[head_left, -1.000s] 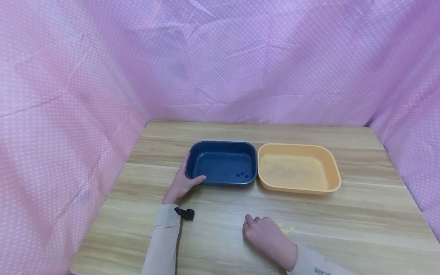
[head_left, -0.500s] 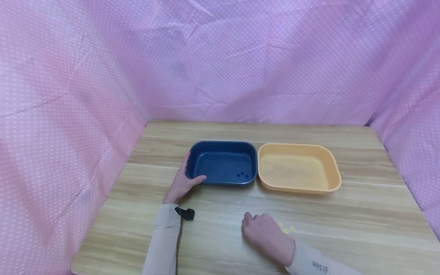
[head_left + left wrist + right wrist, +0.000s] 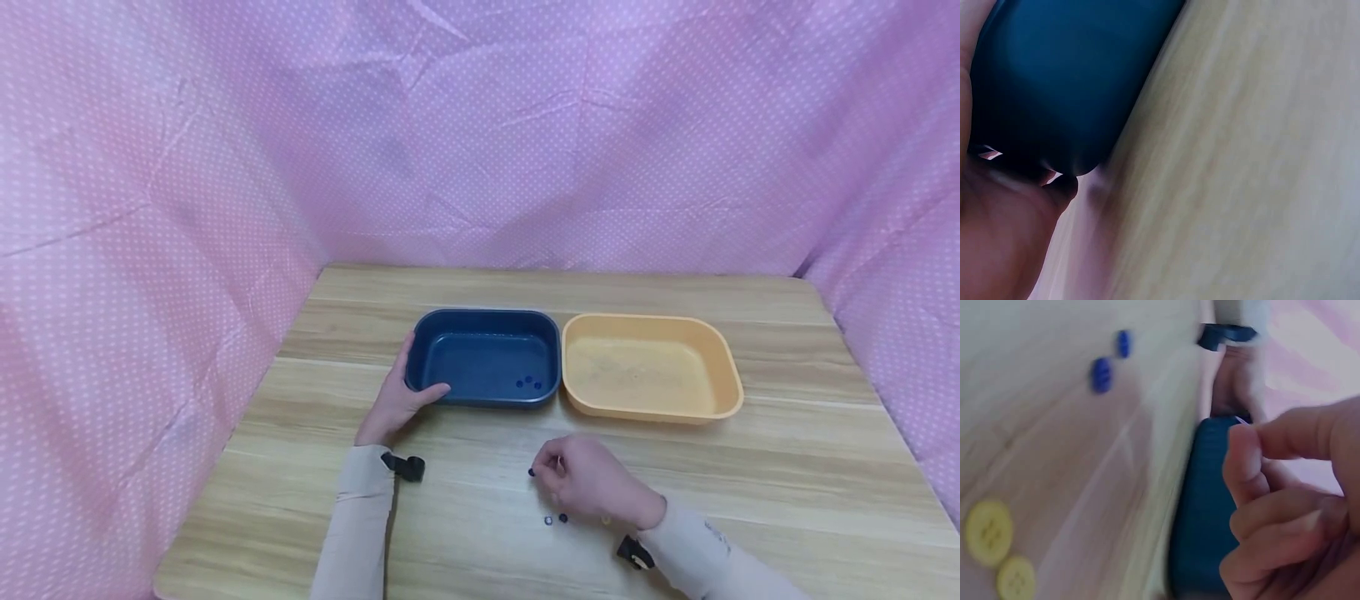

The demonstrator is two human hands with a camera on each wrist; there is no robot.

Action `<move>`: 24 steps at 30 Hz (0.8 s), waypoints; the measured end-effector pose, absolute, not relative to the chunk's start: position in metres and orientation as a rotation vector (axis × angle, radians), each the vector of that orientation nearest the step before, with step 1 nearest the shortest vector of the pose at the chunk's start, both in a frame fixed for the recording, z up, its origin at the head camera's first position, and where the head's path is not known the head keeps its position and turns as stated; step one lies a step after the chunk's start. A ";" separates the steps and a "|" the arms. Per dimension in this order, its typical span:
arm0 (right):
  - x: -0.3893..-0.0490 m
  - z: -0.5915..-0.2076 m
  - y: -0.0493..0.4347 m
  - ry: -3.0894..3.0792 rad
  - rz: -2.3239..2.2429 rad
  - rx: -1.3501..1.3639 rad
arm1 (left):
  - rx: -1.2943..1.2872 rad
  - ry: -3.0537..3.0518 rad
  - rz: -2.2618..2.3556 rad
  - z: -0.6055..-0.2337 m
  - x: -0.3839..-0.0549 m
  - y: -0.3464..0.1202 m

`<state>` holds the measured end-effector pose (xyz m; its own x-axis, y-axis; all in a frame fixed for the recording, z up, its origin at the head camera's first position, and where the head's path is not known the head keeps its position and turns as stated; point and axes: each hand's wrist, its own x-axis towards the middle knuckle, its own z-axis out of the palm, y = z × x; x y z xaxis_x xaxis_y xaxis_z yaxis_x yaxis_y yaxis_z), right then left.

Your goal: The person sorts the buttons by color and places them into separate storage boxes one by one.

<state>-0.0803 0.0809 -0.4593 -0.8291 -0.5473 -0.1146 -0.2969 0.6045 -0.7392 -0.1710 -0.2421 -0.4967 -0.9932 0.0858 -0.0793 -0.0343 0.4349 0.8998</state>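
Note:
My left hand grips the near left corner of a dark blue basin, with the thumb over its front rim. In the left wrist view the basin wall fills the space above my palm. Several small dark blue buttons lie inside the basin near its right corner. My right hand pinches a dark blue button between thumb and forefinger, above the table in front of the basins. Below that hand lie two more blue buttons, along with yellow buttons, which the hand partly covers in the head view.
A yellow-orange basin stands right beside the blue one, on its right. Both are on a wood-grain table. Pink dotted cloth hangs behind the table and on both sides.
My right hand has lifted from the table and moved slightly up and right with a blue button, uncovering two buttons below it. The left hand and both basins have stayed put.

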 end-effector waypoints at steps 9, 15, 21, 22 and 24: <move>-0.110 -0.443 0.083 2.056 -1.611 -0.011 | 0.045 2.563 1.633 -0.498 -0.172 -0.241; -0.125 -0.429 0.080 1.876 -1.831 0.099 | 0.055 2.542 1.656 -0.500 -0.172 -0.240; -0.132 -0.423 0.080 1.770 -1.953 0.135 | 0.069 2.552 1.653 -0.500 -0.173 -0.242; -0.133 -0.423 0.080 1.756 -1.962 0.148 | 0.068 2.554 1.649 -0.499 -0.173 -0.242; -0.135 -0.423 0.079 1.733 -1.981 0.168 | 0.059 2.554 1.644 -0.499 -0.173 -0.243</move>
